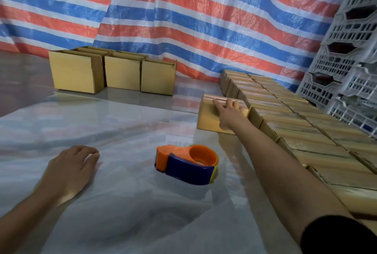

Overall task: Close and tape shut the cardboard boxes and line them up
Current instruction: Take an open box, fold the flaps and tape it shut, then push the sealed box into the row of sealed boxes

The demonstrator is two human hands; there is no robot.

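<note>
While stretched toward the table's (122, 223) right edge, pressed right hand (229, 112), fingers straight, on box (208, 119); rested left hand (70, 170), loosely curled, near dispenser (188, 165).

Matt cardboard boxes (306, 131); glossy plastic tape dispenser (187, 164); shiny smooth table sheet (122, 202); woven plastic tarp (183, 29)

Three open boxes (122, 74), one tape dispenser (187, 164)

view: head-worn, wide-angle | faces: forward and down over the bench (126, 219) toward the striped tarp (204, 35) | range: near, bench fills lower frame
</note>
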